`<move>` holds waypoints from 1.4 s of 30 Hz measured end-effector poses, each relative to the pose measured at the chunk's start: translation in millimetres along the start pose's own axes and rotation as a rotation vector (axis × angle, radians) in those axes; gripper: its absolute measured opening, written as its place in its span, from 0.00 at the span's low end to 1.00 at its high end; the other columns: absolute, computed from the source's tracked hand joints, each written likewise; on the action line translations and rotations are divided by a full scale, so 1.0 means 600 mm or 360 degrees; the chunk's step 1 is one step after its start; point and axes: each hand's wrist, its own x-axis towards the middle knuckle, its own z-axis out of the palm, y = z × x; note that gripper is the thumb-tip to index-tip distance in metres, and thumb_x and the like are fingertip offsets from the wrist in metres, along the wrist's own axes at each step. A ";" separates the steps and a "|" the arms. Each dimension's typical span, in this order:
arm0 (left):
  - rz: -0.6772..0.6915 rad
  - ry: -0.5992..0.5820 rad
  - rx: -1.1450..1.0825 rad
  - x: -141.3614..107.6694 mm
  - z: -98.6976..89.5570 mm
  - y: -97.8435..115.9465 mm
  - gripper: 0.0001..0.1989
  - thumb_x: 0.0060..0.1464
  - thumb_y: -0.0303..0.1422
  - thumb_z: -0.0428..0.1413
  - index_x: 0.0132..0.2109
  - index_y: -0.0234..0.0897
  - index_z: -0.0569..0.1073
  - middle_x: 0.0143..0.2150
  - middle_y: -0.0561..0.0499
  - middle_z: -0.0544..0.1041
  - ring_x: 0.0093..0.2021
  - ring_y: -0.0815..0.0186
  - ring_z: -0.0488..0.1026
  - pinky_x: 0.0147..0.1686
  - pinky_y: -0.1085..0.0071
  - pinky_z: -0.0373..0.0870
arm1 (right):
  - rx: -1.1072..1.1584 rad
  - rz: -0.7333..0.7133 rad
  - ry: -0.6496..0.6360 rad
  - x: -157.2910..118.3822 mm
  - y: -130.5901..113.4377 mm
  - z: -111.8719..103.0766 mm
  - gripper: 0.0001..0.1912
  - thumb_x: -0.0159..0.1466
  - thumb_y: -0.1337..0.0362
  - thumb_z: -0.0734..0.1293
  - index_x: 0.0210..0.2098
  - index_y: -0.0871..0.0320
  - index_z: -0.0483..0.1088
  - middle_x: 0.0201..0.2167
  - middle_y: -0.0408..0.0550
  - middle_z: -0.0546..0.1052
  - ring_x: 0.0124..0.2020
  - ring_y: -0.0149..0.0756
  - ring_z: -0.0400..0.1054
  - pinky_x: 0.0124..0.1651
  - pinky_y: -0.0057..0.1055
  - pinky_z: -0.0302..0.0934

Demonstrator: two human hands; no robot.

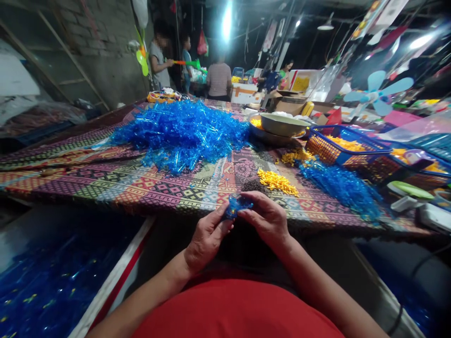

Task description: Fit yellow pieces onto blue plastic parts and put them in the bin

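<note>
Between my two hands is a small clear-blue plastic piece [233, 206] with a bit of yellow in it, held above the table's front edge. My left hand [208, 234] pinches it from the left. The fingers of my right hand [268, 218] close on its right side; whether they also hold a separate small part is too small to tell. Just beyond the hands lie a heap of small yellow plastic parts [278, 182] and a little pile of dark tiny pieces [254, 185]. A large mound of clear-blue plastic pieces [186, 131] spreads farther back.
A smaller blue pile [341, 188] lies at right, near blue baskets [347, 152] of yellow parts and stacked metal bowls [282, 126]. Boxes of blue pieces [45, 281] stand below the table at left and right. A fan [377, 94] stands at right; several people are behind.
</note>
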 end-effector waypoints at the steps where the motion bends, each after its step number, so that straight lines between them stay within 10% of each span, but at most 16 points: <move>1: -0.0010 0.0045 -0.0066 0.000 0.003 0.000 0.24 0.53 0.36 0.54 0.58 0.39 0.65 0.41 0.49 0.76 0.38 0.64 0.72 0.43 0.68 0.69 | 0.0018 0.0004 0.0014 -0.001 0.001 0.002 0.18 0.54 0.60 0.70 0.44 0.55 0.70 0.39 0.49 0.74 0.38 0.37 0.69 0.39 0.32 0.68; 7: 0.0140 0.0011 -0.0110 0.008 0.009 0.019 0.18 0.53 0.32 0.55 0.52 0.39 0.71 0.51 0.49 0.73 0.52 0.60 0.67 0.55 0.63 0.60 | 0.0193 0.0119 0.0083 -0.004 0.008 0.018 0.27 0.50 0.58 0.73 0.48 0.55 0.68 0.39 0.49 0.73 0.34 0.35 0.69 0.34 0.30 0.68; 26: -0.0225 0.0099 -0.0954 0.023 -0.002 0.000 0.18 0.49 0.29 0.59 0.49 0.37 0.73 0.44 0.49 0.77 0.41 0.63 0.74 0.46 0.64 0.70 | 0.0784 0.0705 -0.0080 0.013 0.022 0.044 0.26 0.47 0.62 0.75 0.45 0.57 0.68 0.25 0.42 0.74 0.23 0.29 0.66 0.24 0.26 0.63; 31: -0.0361 -0.0026 -0.1201 0.026 -0.002 -0.017 0.17 0.51 0.29 0.57 0.49 0.35 0.72 0.36 0.48 0.78 0.28 0.66 0.75 0.36 0.63 0.74 | 0.0683 0.0782 -0.0077 0.021 0.021 0.046 0.27 0.45 0.62 0.75 0.44 0.58 0.68 0.23 0.40 0.72 0.21 0.27 0.64 0.21 0.24 0.60; 42: -0.0412 -0.0086 -0.1505 0.035 -0.019 -0.040 0.05 0.52 0.28 0.54 0.34 0.28 0.72 0.31 0.46 0.76 0.34 0.57 0.77 0.37 0.57 0.73 | 0.0119 0.0580 -0.0177 0.085 0.067 -0.006 0.21 0.52 0.59 0.70 0.43 0.63 0.68 0.19 0.38 0.67 0.18 0.26 0.59 0.20 0.24 0.56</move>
